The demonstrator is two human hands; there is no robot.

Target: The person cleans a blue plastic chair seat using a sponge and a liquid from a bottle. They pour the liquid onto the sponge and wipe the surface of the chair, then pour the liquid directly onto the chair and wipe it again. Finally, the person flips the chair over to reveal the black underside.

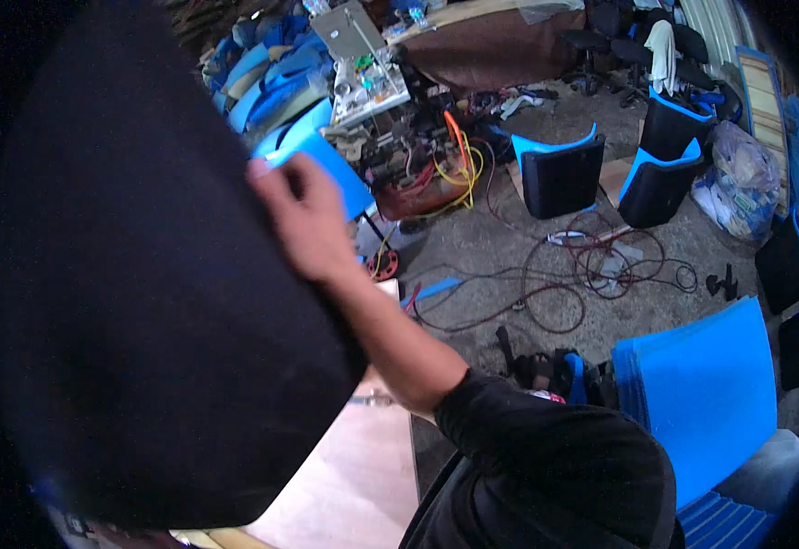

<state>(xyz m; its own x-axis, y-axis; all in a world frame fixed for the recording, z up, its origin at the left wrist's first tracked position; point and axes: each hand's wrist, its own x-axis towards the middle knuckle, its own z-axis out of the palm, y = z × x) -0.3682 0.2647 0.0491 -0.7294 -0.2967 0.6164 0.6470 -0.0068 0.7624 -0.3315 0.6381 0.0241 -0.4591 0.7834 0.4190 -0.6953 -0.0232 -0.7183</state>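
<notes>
A large black panel (161, 302) with a smooth, cloth-like face and rounded lower corners stands very close, filling the left side. My right hand (313, 220) reaches up to its right edge, thumb and fingers curled in a pinch there. The fingertips lie beside a bright pale-blue patch; whether that is part of the panel or something behind it, I cannot tell. Below the panel is a pale wooden tabletop (354, 476) with a small metal piece at its edge. My left hand does not show.
Stacked blue sheets (701, 393) stand at the right. Curved black-and-blue panels (561, 178) rest on the floor farther back. Looped hoses (546, 284) and an offcut strip (431, 292) lie across the concrete. Behind are a cluttered small table (372, 105), a stuffed plastic bag (738, 178) and office chairs (592, 41).
</notes>
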